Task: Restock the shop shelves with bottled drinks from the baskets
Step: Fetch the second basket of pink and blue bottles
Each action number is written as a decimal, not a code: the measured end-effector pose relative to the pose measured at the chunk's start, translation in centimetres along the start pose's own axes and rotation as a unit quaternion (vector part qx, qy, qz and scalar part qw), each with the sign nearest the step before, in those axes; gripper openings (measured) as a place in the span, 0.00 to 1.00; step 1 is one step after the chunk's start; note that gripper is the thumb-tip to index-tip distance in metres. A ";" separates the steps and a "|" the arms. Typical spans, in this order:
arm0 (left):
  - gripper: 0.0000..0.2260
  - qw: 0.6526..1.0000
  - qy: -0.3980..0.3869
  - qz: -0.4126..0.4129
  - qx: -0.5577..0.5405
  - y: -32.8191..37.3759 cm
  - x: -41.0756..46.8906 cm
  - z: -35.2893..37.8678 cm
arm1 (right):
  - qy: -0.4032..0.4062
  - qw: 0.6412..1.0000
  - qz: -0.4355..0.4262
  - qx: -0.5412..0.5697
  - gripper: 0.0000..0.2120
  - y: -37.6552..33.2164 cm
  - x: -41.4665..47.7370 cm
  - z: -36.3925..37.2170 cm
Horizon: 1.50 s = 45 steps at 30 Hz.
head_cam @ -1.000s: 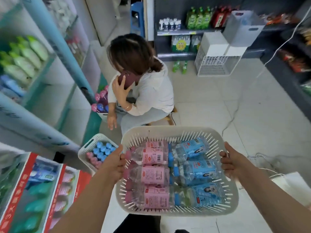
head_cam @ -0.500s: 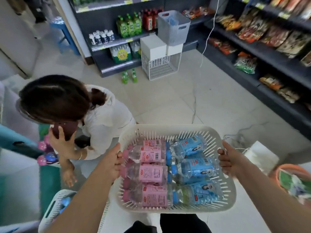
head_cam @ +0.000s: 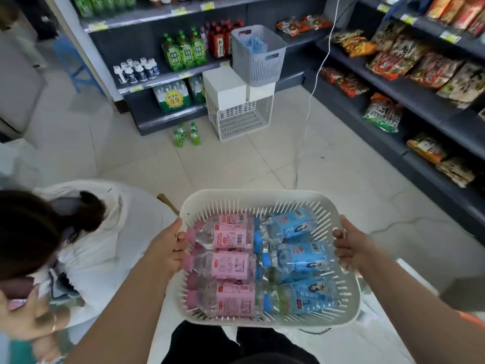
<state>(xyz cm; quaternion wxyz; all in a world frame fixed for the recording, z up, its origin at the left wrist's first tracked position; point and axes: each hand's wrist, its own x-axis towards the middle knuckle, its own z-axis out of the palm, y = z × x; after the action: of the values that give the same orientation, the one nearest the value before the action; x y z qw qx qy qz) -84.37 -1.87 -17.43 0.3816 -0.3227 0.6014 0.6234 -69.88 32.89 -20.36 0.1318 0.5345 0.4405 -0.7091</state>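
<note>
I carry a white slotted basket (head_cam: 259, 200) in front of me at waist height. My left hand (head_cam: 168, 248) grips its left rim and my right hand (head_cam: 351, 245) grips its right rim. Inside lie several pink-labelled bottles (head_cam: 231, 264) on the left and several blue-labelled bottles (head_cam: 301, 256) on the right, all on their sides. Ahead stands a dark drinks shelf (head_cam: 168, 77) with green bottles (head_cam: 183, 52), red bottles (head_cam: 220, 40) and small white-capped bottles (head_cam: 136, 69).
A person in white (head_cam: 105, 232) crouches close at my left. A grey basket (head_cam: 258, 56) sits on white boxes (head_cam: 225, 88) over a white crate (head_cam: 241, 122). Green bottles (head_cam: 185, 135) stand on the floor. Snack shelves (head_cam: 420, 82) line the right; a white cable (head_cam: 312, 93) hangs down.
My view has swung right, away from the left shelves toward the far drinks shelf and the snack shelves. The crouching person has slid to the left edge. Both hands keep their grip on the basket.
</note>
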 end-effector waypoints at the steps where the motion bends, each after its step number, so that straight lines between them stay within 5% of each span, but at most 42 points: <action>1: 0.21 1.000 -0.005 0.001 -0.005 1.0 0.4 1.0 | -0.003 1.000 -0.002 -0.006 0.26 -1.7 0.4 0.0; 13: 0.22 1.000 -0.008 -0.006 0.004 13.4 7.5 9.9 | 0.002 1.000 -0.003 0.007 0.26 -17.1 7.7 1.5; 29: 0.21 1.000 0.000 -0.007 0.013 36.0 19.9 16.3 | 0.008 1.000 -0.003 0.013 0.25 -37.5 18.1 12.1; 45: 0.22 0.993 0.030 -0.007 -0.116 52.9 31.4 20.2 | -0.022 0.999 -0.009 -0.045 0.25 -58.0 31.3 24.1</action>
<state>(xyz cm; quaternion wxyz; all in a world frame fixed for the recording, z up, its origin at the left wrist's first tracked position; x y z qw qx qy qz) -144.65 21.80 -16.44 0.3279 -0.3877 0.5334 0.6765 -135.83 56.83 -18.69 0.1590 0.5082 0.4742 -0.7011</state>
